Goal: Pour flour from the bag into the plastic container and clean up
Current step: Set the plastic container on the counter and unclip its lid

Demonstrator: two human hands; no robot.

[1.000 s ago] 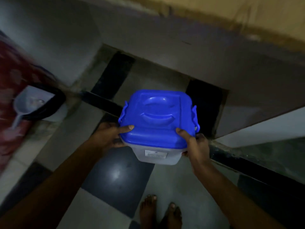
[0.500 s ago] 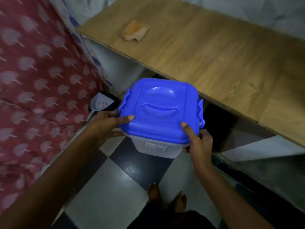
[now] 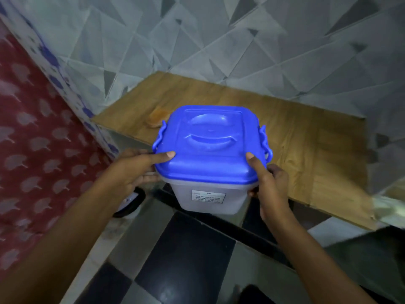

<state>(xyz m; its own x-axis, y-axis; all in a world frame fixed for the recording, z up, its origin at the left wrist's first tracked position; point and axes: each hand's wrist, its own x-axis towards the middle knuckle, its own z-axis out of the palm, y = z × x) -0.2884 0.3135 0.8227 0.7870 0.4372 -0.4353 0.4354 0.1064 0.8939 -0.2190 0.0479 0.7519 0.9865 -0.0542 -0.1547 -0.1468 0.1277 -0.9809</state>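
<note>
Nearest me is the floor [image 3: 186, 260], black and pale squares, open below my forearms. A dark-rimmed thing [image 3: 131, 202] sits low on it at the left, half hidden behind my left wrist; I cannot tell what it is.

I hold the container [image 3: 208, 202] in the air between both hands, upright and level, over the floor. My left grip [image 3: 131, 170] is closed on its left side: the thumb lies flat on the near left corner of the lid [image 3: 210, 145] and the fingers curl under the rim. My right grip [image 3: 271, 189] clasps the right side the same way, with the thumb on the near right corner and the fingers wrapped round behind, just below the right latch [image 3: 265, 141]. The lid is on, and a white label [image 3: 208, 196] faces me on the cloudy wall.

Beyond it runs the near edge of the worktop [image 3: 306, 150], a wooden slab. From here the lid overlaps that edge. To the right of the container the wood lies bare out to its far corner. At the left an orange cloth [image 3: 156, 118] lies on the wood, partly hidden behind the lid's far left corner, near the worktop's left edge.

A red patterned fabric [image 3: 32, 139] closes the left side. The tiled wall [image 3: 219, 40], with grey triangles, meets the worktop's back edge.
</note>
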